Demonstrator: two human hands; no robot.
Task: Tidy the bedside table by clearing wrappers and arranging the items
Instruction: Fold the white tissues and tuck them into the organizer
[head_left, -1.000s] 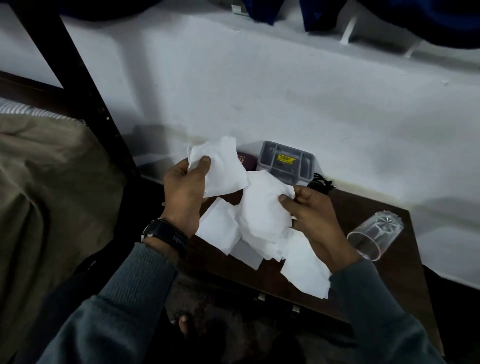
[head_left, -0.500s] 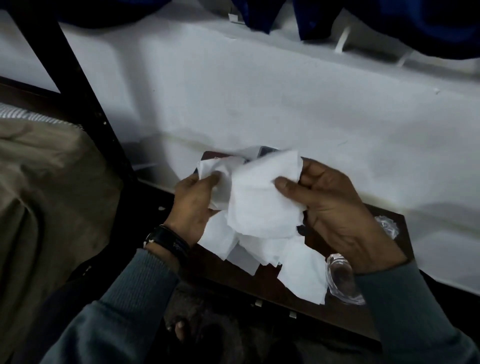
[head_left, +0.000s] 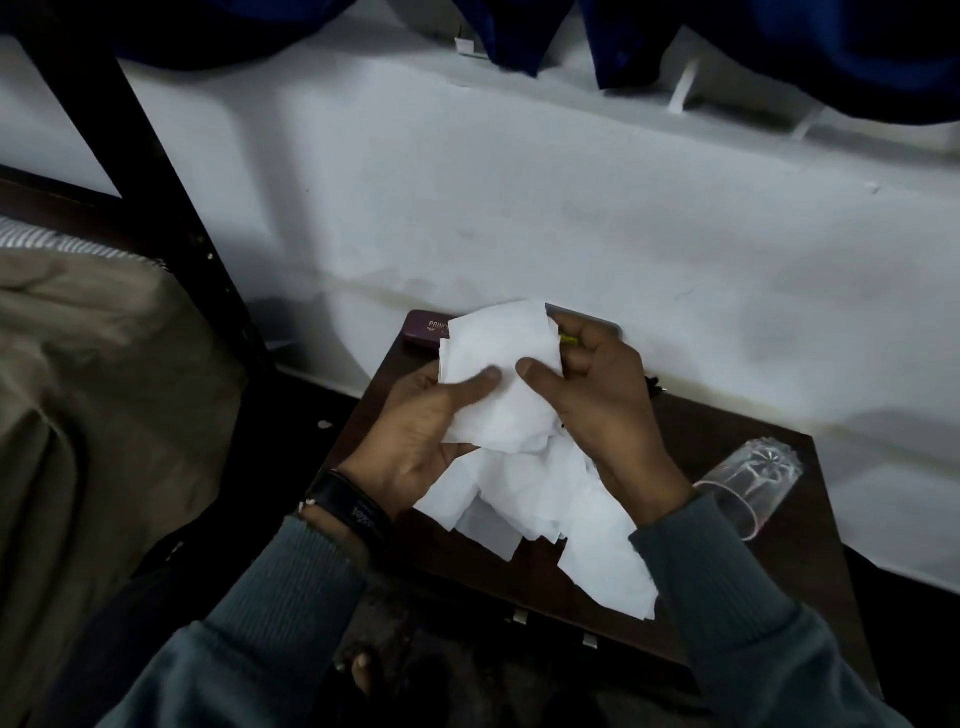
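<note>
Above the bedside table (head_left: 769, 577), left hand (head_left: 415, 441) and right hand (head_left: 602, 410) both clutching crumpled white wrappers (head_left: 509, 395).

glass (head_left: 748, 488) on table (head_left: 779, 571) right | case (head_left: 423, 332) back left

A white wall (head_left: 519, 208), dark bed frame post (head_left: 156, 208), tan bedding (head_left: 93, 389) and hanging blue cloth (head_left: 831, 47).

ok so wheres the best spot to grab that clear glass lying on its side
Probably around the middle of the glass, from above, fingers across its width. It lies on its side on the bedside table, open mouth toward the front edge and patterned base toward the wall, so the curved wall is the exposed part.
</note>
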